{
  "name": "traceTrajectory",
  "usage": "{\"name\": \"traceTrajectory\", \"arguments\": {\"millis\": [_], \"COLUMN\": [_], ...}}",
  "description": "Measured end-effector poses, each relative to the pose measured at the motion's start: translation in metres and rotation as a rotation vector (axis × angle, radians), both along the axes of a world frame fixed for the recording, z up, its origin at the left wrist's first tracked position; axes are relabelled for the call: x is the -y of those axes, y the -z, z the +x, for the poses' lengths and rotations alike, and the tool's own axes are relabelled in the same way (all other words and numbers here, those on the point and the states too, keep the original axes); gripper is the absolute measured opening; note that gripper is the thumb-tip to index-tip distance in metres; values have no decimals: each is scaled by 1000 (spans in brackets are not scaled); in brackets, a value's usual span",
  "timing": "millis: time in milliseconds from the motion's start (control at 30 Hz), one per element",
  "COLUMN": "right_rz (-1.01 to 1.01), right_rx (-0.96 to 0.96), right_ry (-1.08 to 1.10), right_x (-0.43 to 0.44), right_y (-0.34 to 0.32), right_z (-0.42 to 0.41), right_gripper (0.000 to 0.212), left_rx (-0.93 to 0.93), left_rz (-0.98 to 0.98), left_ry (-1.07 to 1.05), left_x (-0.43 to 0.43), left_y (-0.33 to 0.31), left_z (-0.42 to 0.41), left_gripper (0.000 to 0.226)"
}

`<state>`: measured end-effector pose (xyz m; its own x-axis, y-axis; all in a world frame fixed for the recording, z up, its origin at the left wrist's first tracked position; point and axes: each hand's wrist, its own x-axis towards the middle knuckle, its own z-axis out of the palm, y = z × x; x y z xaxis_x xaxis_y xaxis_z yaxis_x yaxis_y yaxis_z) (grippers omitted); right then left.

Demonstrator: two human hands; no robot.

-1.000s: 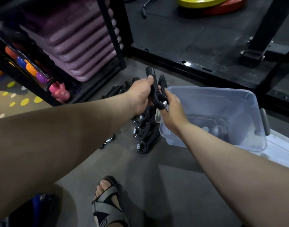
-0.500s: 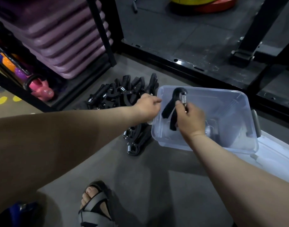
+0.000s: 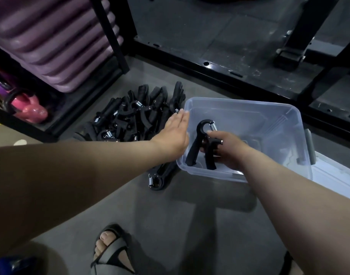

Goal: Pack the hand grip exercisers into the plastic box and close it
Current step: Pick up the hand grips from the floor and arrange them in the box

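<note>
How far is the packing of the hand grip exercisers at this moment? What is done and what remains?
Done: little that shows; the plastic box is open, and what lies on its bottom is too blurred to tell. In hand: the right hand holds one exerciser at the box's opening, and the open left hand reaches toward the pile. Left: the pile on the floor beside the box, then closing it.

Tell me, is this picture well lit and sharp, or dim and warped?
Head view: dim overall; the pile of exercisers blurs into one dark mass, only springs glinting; the held exerciser in the right hand looks crisp; wide-angle stretch enlarges the left forearm.
</note>
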<state>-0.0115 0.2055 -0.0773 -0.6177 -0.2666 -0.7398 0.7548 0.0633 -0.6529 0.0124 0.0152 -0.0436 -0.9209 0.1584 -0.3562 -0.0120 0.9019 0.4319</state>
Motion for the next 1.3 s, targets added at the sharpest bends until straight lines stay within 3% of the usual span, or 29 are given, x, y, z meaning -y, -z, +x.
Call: {"name": "traceTrajectory", "arguments": {"millis": [200,367,467,567,633,733,933,1167,1300], "right_rz": [238,305,466,643,745,832,503,153,269], "right_rx": [105,79,-18,-38,5,-52,127,357,239], "right_ry": [94,-86,-143,-236,-341,-541,-251,-179,-201], "right_x": [-3,-8,-3,-6,-8,-4,5,11,14], "right_y": [33,44,46,49,50,52,60,51,56], "right_z": [-11,-14,-19,-21,-16,-11,-10,-17,-15], "right_gripper": [37,30,9,6,17,18,24,8,6], "left_rx": [-58,-95,-103,-92,-95,-108,-70,-88,-91], "left_rz": [-27,-55,-45,-31,-30,-45,-12,9,-1], "left_ry": [64,93,90,75,76,98,32,16,19], "left_x": [6,5,4,5,4,3,2,1,1], "left_y": [5,1,-2,1,-1,-6,2,5,7], "left_z": [-1,-1,-1,-2,-2,0,-2,-1,-2], "left_gripper": [61,61,61,62,62,61,64,64,64]}}
